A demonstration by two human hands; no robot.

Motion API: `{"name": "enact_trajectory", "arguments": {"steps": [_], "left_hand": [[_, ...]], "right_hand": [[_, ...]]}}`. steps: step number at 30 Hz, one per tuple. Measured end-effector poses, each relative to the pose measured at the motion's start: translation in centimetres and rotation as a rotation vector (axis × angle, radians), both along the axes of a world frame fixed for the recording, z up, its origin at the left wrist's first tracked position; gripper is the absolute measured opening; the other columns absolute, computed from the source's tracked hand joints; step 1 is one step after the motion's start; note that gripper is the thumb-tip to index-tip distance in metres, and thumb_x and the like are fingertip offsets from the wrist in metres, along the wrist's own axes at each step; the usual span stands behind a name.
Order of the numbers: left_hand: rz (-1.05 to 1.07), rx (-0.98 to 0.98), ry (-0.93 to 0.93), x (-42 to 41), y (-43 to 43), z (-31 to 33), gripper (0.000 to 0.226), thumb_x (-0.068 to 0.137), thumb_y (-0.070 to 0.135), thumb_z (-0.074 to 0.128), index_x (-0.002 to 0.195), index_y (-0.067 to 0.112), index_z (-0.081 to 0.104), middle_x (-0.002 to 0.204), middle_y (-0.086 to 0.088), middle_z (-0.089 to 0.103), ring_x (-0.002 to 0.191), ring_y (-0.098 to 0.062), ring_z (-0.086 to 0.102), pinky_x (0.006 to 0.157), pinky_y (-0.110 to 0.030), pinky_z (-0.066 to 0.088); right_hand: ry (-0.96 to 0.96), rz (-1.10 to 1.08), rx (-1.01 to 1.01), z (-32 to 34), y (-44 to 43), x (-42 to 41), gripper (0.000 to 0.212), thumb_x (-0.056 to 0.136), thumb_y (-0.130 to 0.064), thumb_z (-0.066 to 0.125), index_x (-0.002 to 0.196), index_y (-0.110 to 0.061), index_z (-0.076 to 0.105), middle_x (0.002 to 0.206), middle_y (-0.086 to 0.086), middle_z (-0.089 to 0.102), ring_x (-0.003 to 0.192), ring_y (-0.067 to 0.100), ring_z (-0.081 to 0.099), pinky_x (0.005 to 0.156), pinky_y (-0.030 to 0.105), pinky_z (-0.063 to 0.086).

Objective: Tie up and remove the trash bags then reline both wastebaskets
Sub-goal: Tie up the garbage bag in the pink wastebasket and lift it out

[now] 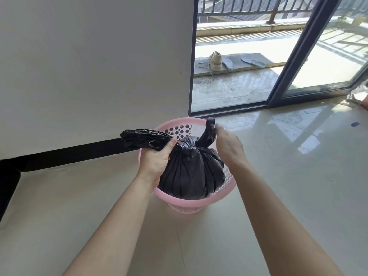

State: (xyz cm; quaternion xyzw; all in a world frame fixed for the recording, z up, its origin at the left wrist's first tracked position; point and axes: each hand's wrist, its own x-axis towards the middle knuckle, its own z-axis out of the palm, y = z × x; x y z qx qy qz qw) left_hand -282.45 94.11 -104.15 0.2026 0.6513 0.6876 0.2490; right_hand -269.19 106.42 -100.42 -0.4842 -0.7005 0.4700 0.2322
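The black trash bag [191, 172] sits in the pink wastebasket [191, 202], its knot [187, 149] midway between the hands. The left hand [157, 156] curls its fingers round the tail lying leftward; the right hand [229, 146] seems to pinch the upright tail, so tightening likely means pulling apart

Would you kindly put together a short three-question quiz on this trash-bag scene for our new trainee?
1. True or false: the black trash bag has been lifted clear of the pink wastebasket.
2. What does the left hand grip? A) the basket's rim B) a twisted tail of the bag C) a shoe
3. Short answer: which hand holds the bag's upright tail?

Key: 1) False, it sits inside the basket. 2) B. 3) The right hand.
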Motion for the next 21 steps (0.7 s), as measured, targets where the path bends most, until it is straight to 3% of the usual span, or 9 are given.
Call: {"name": "enact_trajectory", "arguments": {"steps": [3, 5, 6, 8, 11, 13, 15, 18, 21], "left_hand": [[-0.023, -0.024, -0.018, -0.4, 0.0, -0.3, 0.013, 0.091, 0.020, 0.071, 0.092, 0.008, 0.076, 0.092, -0.001, 0.077, 0.084, -0.009, 0.070, 0.069, -0.024, 0.049], [-0.046, -0.037, -0.059, -0.6, 0.1, -0.3, 0.018, 0.089, 0.022, 0.073, 0.089, 0.004, 0.075, 0.093, -0.010, 0.077, 0.085, -0.024, 0.072, 0.076, -0.042, 0.051], [-0.048, -0.023, -0.094, -0.7, 0.2, -0.2, 0.024, 0.088, 0.022, 0.074, 0.093, -0.002, 0.073, 0.092, -0.014, 0.077, 0.083, -0.027, 0.072, 0.077, -0.047, 0.054], [-0.036, 0.036, -0.191, -0.6, 0.3, 0.2, 0.037, 0.087, 0.016, 0.074, 0.103, -0.016, 0.065, 0.091, -0.020, 0.074, 0.068, -0.021, 0.071, 0.062, -0.033, 0.056], [-0.050, 0.096, -0.341, -0.4, 0.3, 0.8, 0.020, 0.088, 0.010, 0.071, 0.087, -0.010, 0.069, 0.082, -0.018, 0.073, 0.054, -0.012, 0.064, 0.046, -0.017, 0.046], [-0.042, 0.109, -0.407, -0.5, 0.3, 0.9, 0.013, 0.089, 0.007, 0.069, 0.076, 0.005, 0.069, 0.071, -0.009, 0.073, 0.053, -0.011, 0.064, 0.045, -0.017, 0.045], [-0.048, 0.116, -0.438, -0.3, 0.2, 1.0, 0.015, 0.092, 0.009, 0.066, 0.077, 0.009, 0.067, 0.066, -0.003, 0.070, 0.052, -0.009, 0.063, 0.045, -0.016, 0.045], [-0.090, 0.076, -0.432, -0.2, 0.3, 0.6, 0.014, 0.096, 0.019, 0.062, 0.086, 0.010, 0.068, 0.064, 0.006, 0.065, 0.057, -0.005, 0.059, 0.051, -0.016, 0.043], [-0.139, 0.000, -0.396, -0.2, 0.5, 0.3, 0.019, 0.101, 0.026, 0.054, 0.097, 0.012, 0.067, 0.063, 0.011, 0.059, 0.062, -0.003, 0.057, 0.063, -0.021, 0.042]], "right_hand": [[-0.065, 0.014, -0.130, 0.0, 0.1, -0.1, 0.068, 0.093, -0.076, 0.017, 0.123, -0.030, 0.058, 0.096, 0.000, 0.062, 0.093, 0.023, 0.066, 0.093, 0.040, 0.050], [0.024, -0.026, -0.272, -0.5, 0.4, -0.5, 0.069, 0.089, -0.079, 0.017, 0.114, -0.030, 0.059, 0.094, 0.005, 0.073, 0.080, 0.020, 0.070, 0.075, 0.036, 0.056], [0.115, -0.069, -0.366, -0.7, 0.5, -0.7, 0.071, 0.091, -0.074, 0.020, 0.112, -0.021, 0.063, 0.092, 0.008, 0.075, 0.077, 0.020, 0.071, 0.068, 0.033, 0.054], [0.316, -0.162, -0.571, -1.0, 0.9, -1.2, 0.056, 0.098, -0.049, 0.026, 0.105, -0.008, 0.064, 0.095, 0.016, 0.075, 0.087, 0.025, 0.072, 0.071, 0.034, 0.055], [0.574, -0.231, -0.762, -1.2, 0.7, -1.1, 0.025, 0.098, -0.012, 0.033, 0.098, 0.002, 0.054, 0.101, 0.022, 0.067, 0.094, 0.029, 0.068, 0.084, 0.035, 0.055], [0.406, -0.162, -0.646, -1.9, 0.6, -1.0, 0.014, 0.098, -0.005, 0.042, 0.090, -0.002, 0.054, 0.095, 0.017, 0.065, 0.084, 0.022, 0.065, 0.074, 0.027, 0.054], [0.022, -0.048, -0.329, -2.6, 0.5, -0.9, 0.028, 0.101, -0.025, 0.052, 0.082, -0.006, 0.060, 0.084, 0.007, 0.065, 0.072, 0.015, 0.060, 0.061, 0.023, 0.046], [-0.275, 0.053, -0.041, -3.5, 0.1, -1.0, 0.055, 0.097, -0.057, 0.047, 0.081, -0.011, 0.071, 0.081, 0.003, 0.069, 0.081, 0.023, 0.062, 0.070, 0.032, 0.044], [-0.302, 0.024, 0.175, -4.3, -0.7, -1.6, 0.048, 0.089, -0.065, 0.052, 0.095, -0.025, 0.077, 0.096, -0.001, 0.071, 0.095, 0.023, 0.062, 0.085, 0.037, 0.048]]}}
